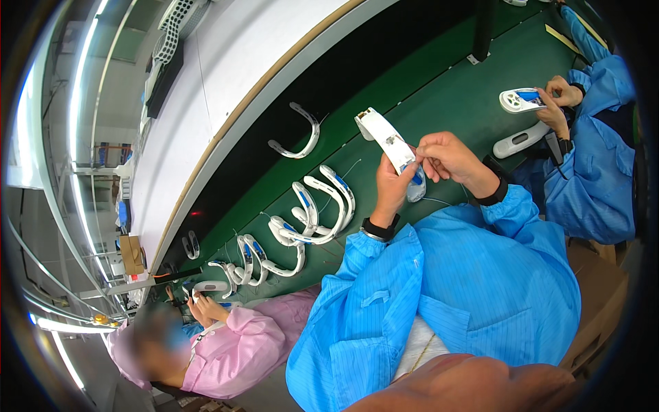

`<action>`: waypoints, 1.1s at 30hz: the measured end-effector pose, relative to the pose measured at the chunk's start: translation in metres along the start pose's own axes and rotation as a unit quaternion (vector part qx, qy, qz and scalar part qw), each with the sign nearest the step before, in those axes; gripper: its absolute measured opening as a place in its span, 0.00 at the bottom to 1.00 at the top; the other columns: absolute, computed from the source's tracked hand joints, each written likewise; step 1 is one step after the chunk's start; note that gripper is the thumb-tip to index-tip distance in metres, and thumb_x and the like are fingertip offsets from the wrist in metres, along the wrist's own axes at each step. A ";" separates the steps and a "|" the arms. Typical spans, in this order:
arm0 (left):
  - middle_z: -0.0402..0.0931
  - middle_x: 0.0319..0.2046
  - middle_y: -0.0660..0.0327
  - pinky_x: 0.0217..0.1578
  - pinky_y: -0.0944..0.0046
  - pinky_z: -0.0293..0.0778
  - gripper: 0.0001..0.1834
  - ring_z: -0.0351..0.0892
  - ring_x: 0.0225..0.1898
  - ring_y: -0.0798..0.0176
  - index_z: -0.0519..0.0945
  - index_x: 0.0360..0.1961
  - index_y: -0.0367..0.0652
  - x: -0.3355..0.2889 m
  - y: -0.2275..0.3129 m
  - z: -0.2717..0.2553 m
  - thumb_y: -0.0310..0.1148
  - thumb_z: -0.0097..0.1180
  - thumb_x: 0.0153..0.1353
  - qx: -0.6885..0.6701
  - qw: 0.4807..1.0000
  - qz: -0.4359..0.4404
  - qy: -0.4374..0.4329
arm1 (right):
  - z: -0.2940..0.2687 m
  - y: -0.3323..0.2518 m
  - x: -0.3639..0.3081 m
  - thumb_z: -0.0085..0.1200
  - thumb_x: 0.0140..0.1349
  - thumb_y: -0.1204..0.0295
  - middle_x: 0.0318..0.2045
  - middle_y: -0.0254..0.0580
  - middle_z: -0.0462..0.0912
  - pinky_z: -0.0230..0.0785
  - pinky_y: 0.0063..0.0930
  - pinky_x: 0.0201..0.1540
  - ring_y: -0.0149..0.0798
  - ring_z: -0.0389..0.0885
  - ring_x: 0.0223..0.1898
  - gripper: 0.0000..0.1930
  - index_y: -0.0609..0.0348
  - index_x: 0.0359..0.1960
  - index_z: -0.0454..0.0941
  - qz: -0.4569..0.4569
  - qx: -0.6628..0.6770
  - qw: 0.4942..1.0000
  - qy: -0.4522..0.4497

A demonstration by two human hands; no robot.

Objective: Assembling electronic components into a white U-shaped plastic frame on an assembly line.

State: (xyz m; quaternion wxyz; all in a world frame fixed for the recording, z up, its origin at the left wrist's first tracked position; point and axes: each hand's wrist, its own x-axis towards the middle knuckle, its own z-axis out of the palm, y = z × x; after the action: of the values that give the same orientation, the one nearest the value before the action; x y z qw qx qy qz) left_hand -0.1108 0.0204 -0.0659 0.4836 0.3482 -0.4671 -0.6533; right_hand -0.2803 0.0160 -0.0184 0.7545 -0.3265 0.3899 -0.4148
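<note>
My left hand [393, 187] is closed round the lower part of a white curved plastic housing [386, 134], which tilts up to the left above the green bench. Small metal or electronic parts show on the housing's inner face. At its lower end, near a blue patch, my right hand [449, 159] has thumb and fingers pinched together. What lies between those fingertips is too small to make out. Just below both hands sits a white and blue rounded piece [416, 187], partly covered by my left hand; whether it joins the housing I cannot tell. A thin wire runs near it.
Several white U-shaped bands with blue parts [350, 199] stand along the green bench [439, 103] to my left. Another band [314, 141] lies farther back. A pink-sleeved person [240, 343] works at left, a blue-sleeved person [590, 158] at right. A white shelf [226, 69] overhangs the far side.
</note>
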 end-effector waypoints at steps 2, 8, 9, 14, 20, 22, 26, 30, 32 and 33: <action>0.74 0.41 0.62 0.42 0.71 0.71 0.19 0.74 0.42 0.71 0.68 0.49 0.38 0.000 0.001 0.003 0.22 0.55 0.56 -0.005 1.000 0.003 0.001 | -0.001 0.000 0.000 0.48 0.58 0.72 0.12 0.41 0.75 0.54 0.14 0.07 0.27 0.70 0.08 0.08 0.63 0.24 0.74 -0.003 -0.001 1.000 0.005; 0.75 0.40 0.63 0.41 0.70 0.72 0.21 0.75 0.40 0.71 0.67 0.52 0.39 -0.001 -0.021 -0.007 0.23 0.57 0.57 0.038 0.999 -0.012 -0.023 | -0.002 0.007 0.004 0.50 0.60 0.70 0.13 0.39 0.76 0.57 0.13 0.12 0.25 0.73 0.12 0.09 0.62 0.25 0.75 -0.020 -0.081 0.996 0.013; 0.75 0.40 0.63 0.41 0.70 0.72 0.21 0.75 0.40 0.71 0.67 0.52 0.39 -0.001 -0.022 -0.008 0.23 0.57 0.57 0.039 0.999 -0.012 -0.023 | -0.002 0.012 0.006 0.50 0.60 0.71 0.13 0.39 0.76 0.58 0.15 0.13 0.25 0.73 0.13 0.09 0.62 0.24 0.75 -0.058 -0.137 0.989 0.030; 0.74 0.36 0.64 0.34 0.74 0.71 0.22 0.73 0.34 0.75 0.67 0.53 0.36 -0.006 -0.012 0.003 0.22 0.56 0.57 0.128 0.992 -0.002 -0.024 | 0.001 0.018 0.004 0.54 0.58 0.72 0.13 0.38 0.76 0.62 0.24 0.17 0.29 0.72 0.13 0.07 0.62 0.24 0.75 -0.239 -0.389 0.876 0.156; 0.74 0.34 0.64 0.29 0.74 0.69 0.22 0.72 0.31 0.75 0.68 0.52 0.36 -0.006 -0.031 0.001 0.21 0.57 0.55 0.224 0.973 0.050 -0.015 | 0.000 0.016 0.009 0.58 0.53 0.68 0.22 0.45 0.78 0.67 0.36 0.25 0.47 0.77 0.22 0.09 0.61 0.26 0.76 -0.272 -0.482 0.809 0.196; 0.75 0.34 0.64 0.30 0.73 0.70 0.23 0.73 0.31 0.74 0.68 0.52 0.36 -0.005 -0.024 0.003 0.21 0.57 0.55 0.216 0.975 0.051 -0.012 | 0.000 0.013 0.005 0.58 0.52 0.68 0.23 0.45 0.77 0.68 0.36 0.26 0.47 0.76 0.24 0.09 0.61 0.25 0.76 -0.307 -0.480 0.794 0.212; 0.77 0.36 0.55 0.34 0.65 0.73 0.23 0.79 0.35 0.62 0.68 0.53 0.37 -0.002 -0.018 0.005 0.25 0.58 0.56 0.304 0.949 0.088 -0.008 | -0.009 0.011 -0.006 0.59 0.52 0.68 0.21 0.44 0.76 0.68 0.39 0.26 0.48 0.75 0.22 0.09 0.60 0.24 0.76 -0.293 -0.574 0.741 0.188; 0.77 0.32 0.56 0.29 0.67 0.72 0.20 0.78 0.29 0.64 0.70 0.50 0.36 0.002 -0.019 0.013 0.23 0.58 0.55 0.357 0.922 0.149 -0.002 | -0.011 0.012 -0.001 0.59 0.52 0.67 0.21 0.42 0.76 0.66 0.38 0.24 0.47 0.74 0.21 0.10 0.59 0.22 0.76 -0.320 -0.555 0.749 0.166; 0.77 0.35 0.52 0.32 0.63 0.73 0.21 0.78 0.32 0.56 0.70 0.50 0.36 0.002 -0.022 0.010 0.23 0.58 0.55 0.355 0.925 0.133 -0.001 | -0.014 0.008 0.002 0.59 0.53 0.66 0.21 0.42 0.76 0.66 0.38 0.23 0.46 0.74 0.21 0.10 0.59 0.21 0.75 -0.345 -0.529 0.760 0.154; 0.76 0.37 0.48 0.34 0.59 0.73 0.21 0.78 0.35 0.49 0.70 0.50 0.35 0.002 -0.022 0.009 0.23 0.57 0.55 0.354 0.928 0.117 0.003 | -0.015 0.006 0.002 0.59 0.53 0.67 0.20 0.43 0.75 0.65 0.37 0.23 0.46 0.74 0.21 0.10 0.59 0.21 0.75 -0.352 -0.522 0.765 0.137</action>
State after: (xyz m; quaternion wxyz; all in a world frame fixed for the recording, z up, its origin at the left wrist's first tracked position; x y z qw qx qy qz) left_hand -0.1263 0.0231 -0.0838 0.4032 0.4414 -0.7040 -0.3834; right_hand -0.2909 0.0141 -0.0310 0.2073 -0.7238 0.5035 -0.4238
